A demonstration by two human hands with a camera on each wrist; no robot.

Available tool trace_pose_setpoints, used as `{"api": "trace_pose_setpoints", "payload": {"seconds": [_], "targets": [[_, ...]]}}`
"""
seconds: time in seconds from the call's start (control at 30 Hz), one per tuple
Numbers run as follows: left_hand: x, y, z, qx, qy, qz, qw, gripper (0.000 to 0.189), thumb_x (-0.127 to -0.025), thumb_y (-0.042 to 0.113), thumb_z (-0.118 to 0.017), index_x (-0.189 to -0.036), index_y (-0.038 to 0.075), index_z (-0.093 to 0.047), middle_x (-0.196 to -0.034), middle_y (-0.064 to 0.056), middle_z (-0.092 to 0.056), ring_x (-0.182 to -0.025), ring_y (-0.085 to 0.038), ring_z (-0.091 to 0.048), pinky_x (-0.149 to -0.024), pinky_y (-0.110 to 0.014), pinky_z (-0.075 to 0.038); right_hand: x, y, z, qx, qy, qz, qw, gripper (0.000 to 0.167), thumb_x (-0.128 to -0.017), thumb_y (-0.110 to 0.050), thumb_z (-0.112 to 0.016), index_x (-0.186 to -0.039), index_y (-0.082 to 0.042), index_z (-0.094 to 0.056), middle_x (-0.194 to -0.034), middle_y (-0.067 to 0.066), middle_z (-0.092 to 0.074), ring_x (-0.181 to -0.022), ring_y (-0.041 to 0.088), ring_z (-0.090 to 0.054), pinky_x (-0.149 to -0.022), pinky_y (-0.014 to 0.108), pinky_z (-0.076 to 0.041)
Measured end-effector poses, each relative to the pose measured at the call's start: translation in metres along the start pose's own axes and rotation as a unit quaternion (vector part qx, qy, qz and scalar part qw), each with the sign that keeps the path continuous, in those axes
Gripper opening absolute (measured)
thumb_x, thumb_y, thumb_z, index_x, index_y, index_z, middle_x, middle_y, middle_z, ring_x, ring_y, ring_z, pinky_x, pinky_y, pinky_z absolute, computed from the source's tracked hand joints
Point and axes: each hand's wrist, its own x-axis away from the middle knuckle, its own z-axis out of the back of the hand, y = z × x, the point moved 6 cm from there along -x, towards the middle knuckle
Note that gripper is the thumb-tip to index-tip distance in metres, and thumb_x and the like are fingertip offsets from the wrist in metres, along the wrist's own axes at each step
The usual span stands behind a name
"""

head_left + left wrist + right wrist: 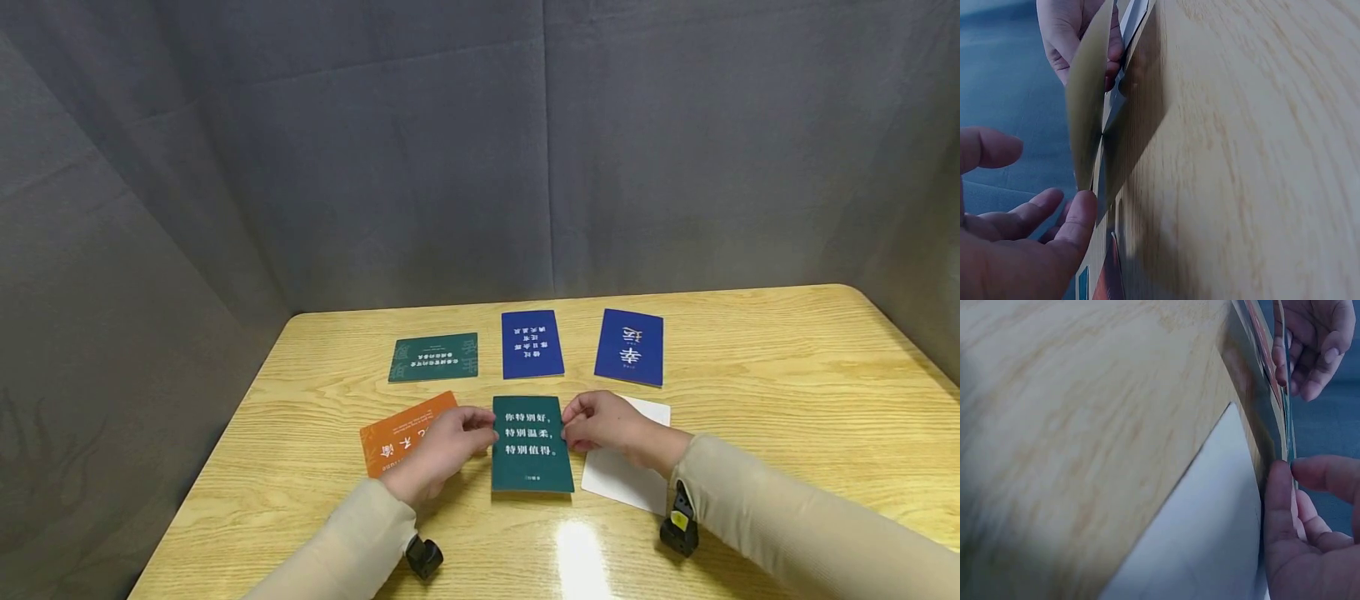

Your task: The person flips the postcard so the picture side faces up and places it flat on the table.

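Observation:
A dark green card (531, 467) with white lettering is held slightly above the table between the two hands. The right hand (611, 427) pinches its right edge between thumb and finger, also seen by the right wrist view at the card's edge (1290, 434). At the left edge, the left hand (444, 446) supports the card with a fingertip; its thumb (991, 149) stands apart from it in the left wrist view. Partly beneath the left hand lies an orange card (397, 425). A white card (622, 482) lies under the right hand and wrist.
Along the back of the wooden table (300, 400) lie a green card (431, 348), a blue card (513, 367) with white lettering and another blue card (652, 350) with large characters. A grey curtain (450, 183) hangs behind the table.

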Motion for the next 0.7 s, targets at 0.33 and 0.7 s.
{"api": "trace_pose_setpoints", "payload": {"seconds": [0.33,0.7], "targets": [[-0.0003,-0.0018,-0.0015,-0.006,-0.013,0.031,0.9994,0.042,-0.102,0.008,-0.058,-0.136,-0.015,-0.053,-0.132,-0.022,-0.058,-0.119,-0.032,-0.059,-0.101,-0.046,-0.052,0.0016,-0.0047,-0.0002,0.008,-0.016,-0.008,0.9998,0.011,-0.092,0.005,-0.063,-0.102,0.009,-0.061,-0.089,0.011,-0.069,-0.081,0.019,-0.068,-0.078,0.037,-0.061],[-0.0019,-0.0036,-0.0015,-0.016,0.0,0.039,0.9991,0.046,-0.1,0.01,-0.06,-0.138,-0.013,-0.051,-0.131,-0.021,-0.057,-0.114,-0.031,-0.058,-0.098,-0.044,-0.054,0.0047,-0.0056,-0.0007,0.008,-0.039,-0.002,0.9992,0.016,-0.092,0.003,-0.062,-0.106,0.011,-0.062,-0.094,0.014,-0.069,-0.085,0.021,-0.069,-0.081,0.039,-0.061]]}}
